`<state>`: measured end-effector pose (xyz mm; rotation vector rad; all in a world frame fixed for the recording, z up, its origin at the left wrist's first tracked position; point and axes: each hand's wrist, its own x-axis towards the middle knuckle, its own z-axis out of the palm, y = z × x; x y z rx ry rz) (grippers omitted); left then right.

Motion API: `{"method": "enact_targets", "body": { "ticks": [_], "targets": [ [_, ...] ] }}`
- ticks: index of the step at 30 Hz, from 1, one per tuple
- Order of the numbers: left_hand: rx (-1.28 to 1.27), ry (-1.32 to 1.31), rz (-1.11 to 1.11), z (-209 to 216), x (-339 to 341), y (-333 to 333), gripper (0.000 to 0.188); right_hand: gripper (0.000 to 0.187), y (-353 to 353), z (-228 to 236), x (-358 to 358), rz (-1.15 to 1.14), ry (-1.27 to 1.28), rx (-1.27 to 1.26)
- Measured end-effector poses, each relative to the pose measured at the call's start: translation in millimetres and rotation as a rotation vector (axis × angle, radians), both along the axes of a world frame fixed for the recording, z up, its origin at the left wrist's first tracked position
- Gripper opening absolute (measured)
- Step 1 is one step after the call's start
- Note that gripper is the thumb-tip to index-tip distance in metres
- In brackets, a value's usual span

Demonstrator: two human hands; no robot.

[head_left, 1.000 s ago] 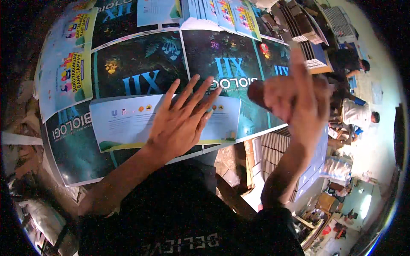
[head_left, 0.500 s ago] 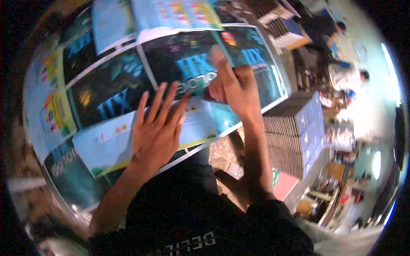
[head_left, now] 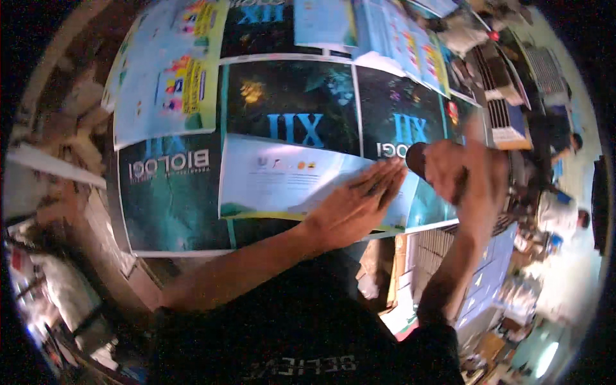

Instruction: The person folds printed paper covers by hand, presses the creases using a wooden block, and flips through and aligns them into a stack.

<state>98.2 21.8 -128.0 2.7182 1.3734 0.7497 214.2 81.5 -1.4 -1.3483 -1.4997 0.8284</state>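
Observation:
My left hand [head_left: 353, 205] lies flat, fingers stretched out, on a light blue printed paper strip [head_left: 276, 183] with a yellow-green lower edge. The strip rests across large dark teal printed cover sheets [head_left: 173, 218]. Just right of it, my right hand [head_left: 459, 170] is closed around a dark object with a rounded end [head_left: 416, 160]. Its kind cannot be made out, and the hand is partly blurred by motion. The rounded end is close to my left fingertips, over the strip's right part.
More light blue sheets with yellow bands [head_left: 173, 70] overlap the covers at the left, and others [head_left: 398, 38] at the far side. Tall stacks of blue-covered books [head_left: 484, 276] stand beside the table at right. Further right, a person in a light shirt [head_left: 557, 212] is near more stacks.
The view has swung, so the sheets appear shifted and turned. My left hand has slid rightward along the strip, nearer the right hand. My right hand still grips the dark object.

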Motion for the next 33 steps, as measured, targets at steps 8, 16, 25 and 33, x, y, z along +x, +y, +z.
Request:
{"method": "enact_targets", "body": {
  "ticks": [8,16,25,33],
  "targets": [
    [-0.717,-0.437,-0.156,4,-5,-9,0.032,0.029,3,-44,-64,0.483,0.095,-0.201],
    [-0.047,-0.268,-0.124,-16,-22,-4,0.037,0.066,-1,-20,-79,0.440,-0.015,-0.270],
    [-0.237,-0.511,-0.168,-18,-18,-3,0.038,0.049,2,-39,-106,0.394,0.000,-0.160],
    [-0.126,-0.424,0.007,-9,-52,-12,0.050,0.068,9,-19,-132,0.465,-0.091,-0.239]
  ]
}}
